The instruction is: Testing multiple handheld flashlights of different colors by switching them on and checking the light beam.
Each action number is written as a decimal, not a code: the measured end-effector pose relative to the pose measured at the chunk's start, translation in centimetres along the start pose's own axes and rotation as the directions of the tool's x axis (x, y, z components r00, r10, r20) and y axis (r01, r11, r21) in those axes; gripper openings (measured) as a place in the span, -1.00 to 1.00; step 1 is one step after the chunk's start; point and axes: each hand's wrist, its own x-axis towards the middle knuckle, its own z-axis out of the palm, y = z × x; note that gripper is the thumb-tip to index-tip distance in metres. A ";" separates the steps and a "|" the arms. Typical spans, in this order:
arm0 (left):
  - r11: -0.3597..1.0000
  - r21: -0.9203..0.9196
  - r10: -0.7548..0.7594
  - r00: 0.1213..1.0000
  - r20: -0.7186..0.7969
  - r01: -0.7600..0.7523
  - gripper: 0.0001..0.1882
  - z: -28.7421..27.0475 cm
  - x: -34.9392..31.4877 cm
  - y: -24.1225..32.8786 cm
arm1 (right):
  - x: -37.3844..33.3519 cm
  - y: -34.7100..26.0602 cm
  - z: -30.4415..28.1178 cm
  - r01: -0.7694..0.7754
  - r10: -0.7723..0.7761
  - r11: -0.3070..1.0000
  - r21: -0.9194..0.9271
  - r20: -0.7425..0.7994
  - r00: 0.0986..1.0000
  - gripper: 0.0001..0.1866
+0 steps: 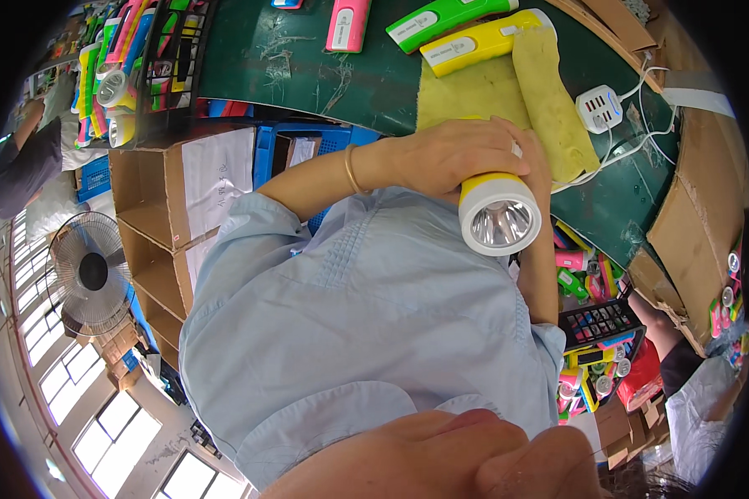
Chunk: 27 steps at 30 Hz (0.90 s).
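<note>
On the near side of the bench (383,91), toward its right end: white-headed flashlight (498,208) held up in front of the chest, lens (501,226) turned back toward the wearer. Left hand (466,154) lies over the barrel just behind the head, fingers (498,160) curled close around it. Right hand (539,162) sits against the right side of the same flashlight; its fingers are largely covered, so I cannot tell how far they close. Whether the tail end touches the bench is hidden.

Handling note (judgement): grip behind the white rim looks right, since it leaves the lens unsmudged. A round barrel may roll in the palm; best to let one hand bear the weight and the other brace. Working above the cloth would soften a slip.

Just beyond, on the bench: yellow cloth (441,100), with a thick folded piece (553,108) along its right side. Yellow flashlight (483,43) rests at the cloth's far side; green flashlight (449,21) just past it; pink flashlight (348,25) apart to the left. White charging hub (599,108) near the bench's right edge; right hand should keep clear of it.

Off the bench: cardboard shelves (141,187) below the near left corner, black crate (601,323) below the near right corner, standing fan (91,270) farther off.
</note>
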 end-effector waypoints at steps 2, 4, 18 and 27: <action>1.000 0.010 -0.023 0.999 -0.030 0.023 -0.38 0.0 0.0 0.1 | -0.7 1.2 -0.6 0.030 -0.030 0.999 -0.012 0.009 0.999 -0.60; 0.973 -0.055 -0.223 0.974 0.028 0.224 -0.35 -0.3 -0.4 0.2 | -1.4 1.4 -0.9 -0.006 0.006 1.000 -0.018 0.010 1.000 -0.72; 0.851 -0.240 -0.505 0.853 -0.134 0.467 -0.13 0.6 0.2 1.1 | -1.9 -0.1 -1.8 -0.110 0.130 0.989 0.103 -0.204 0.970 -0.83; 0.777 -0.035 -0.624 0.760 -0.181 0.629 -0.26 -0.3 2.7 1.5 | 1.0 -3.2 -3.6 -0.091 0.107 0.968 0.233 -0.060 0.992 -0.81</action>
